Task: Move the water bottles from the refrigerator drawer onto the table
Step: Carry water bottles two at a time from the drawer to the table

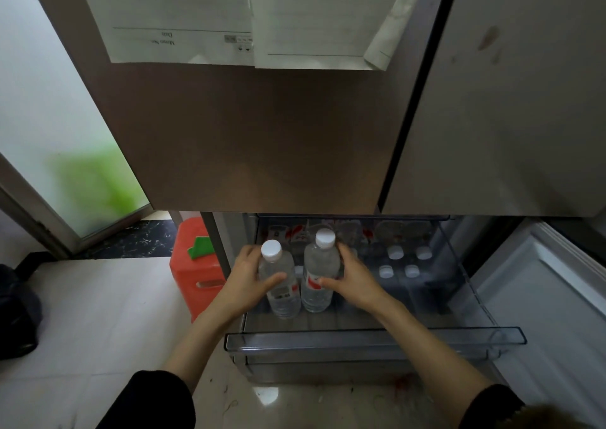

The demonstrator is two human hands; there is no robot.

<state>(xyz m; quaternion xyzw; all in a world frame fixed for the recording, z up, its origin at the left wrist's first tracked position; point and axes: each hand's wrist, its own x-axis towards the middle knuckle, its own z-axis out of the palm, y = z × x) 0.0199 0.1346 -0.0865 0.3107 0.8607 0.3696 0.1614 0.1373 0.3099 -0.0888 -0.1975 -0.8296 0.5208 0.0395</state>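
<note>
left hand [251, 278] grasps one bottle [278, 281], right hand [352, 278] another [319, 274]. both upright, necks at twelve o'clock above the drawer [373, 338].

The clear fridge drawer [373, 338] is pulled out over the shiny floor [98, 314]. Four small bottles with white caps [405, 261] stand in the drawer, toward its right back. On the floor, just left of the drawer, stands a red stool [193, 274].
</note>
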